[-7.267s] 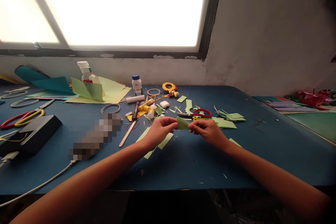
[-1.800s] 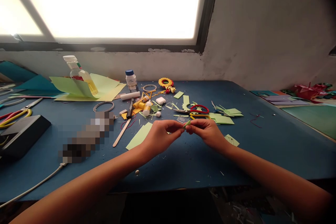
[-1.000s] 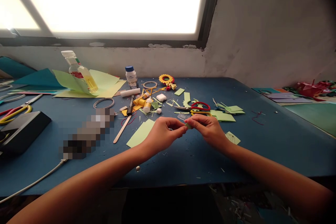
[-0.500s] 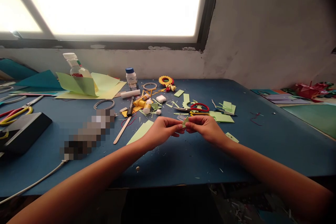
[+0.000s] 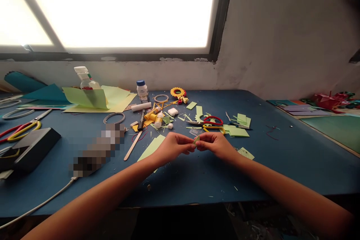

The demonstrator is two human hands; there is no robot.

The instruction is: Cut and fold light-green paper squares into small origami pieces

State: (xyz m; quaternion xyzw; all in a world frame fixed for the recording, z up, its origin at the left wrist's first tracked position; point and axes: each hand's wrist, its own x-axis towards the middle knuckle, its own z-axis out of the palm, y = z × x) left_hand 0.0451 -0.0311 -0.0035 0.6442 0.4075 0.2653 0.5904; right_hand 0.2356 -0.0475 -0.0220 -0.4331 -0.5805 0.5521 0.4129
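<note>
A small piece of light green paper (image 5: 196, 140) is pinched between both hands above the near middle of the blue table (image 5: 194, 180). My left hand (image 5: 174, 146) closes thumb and fingers on its left side. From the right, my right hand (image 5: 215, 144) grips the same piece, its fingertips almost meeting those of the left. Just beyond the right hand lie scissors (image 5: 213, 120) with red and yellow handles. Light green sheets (image 5: 234, 130) are behind that hand, and a larger green strip (image 5: 152, 147) lies left of the left hand, partly covered by it.
A wooden stick (image 5: 132, 146), a small glue bottle (image 5: 158, 120), a white case (image 5: 172, 111) and paper scraps crowd the middle. Behind stand a blue-capped bottle (image 5: 142, 92) and a yellow paper ring (image 5: 177, 92). A black box (image 5: 36, 150) and a cable (image 5: 42, 204) are at left.
The whole view has shifted, so the table appears slightly lower. Both hands keep hold of the green paper, which now shows a little differently tilted.
</note>
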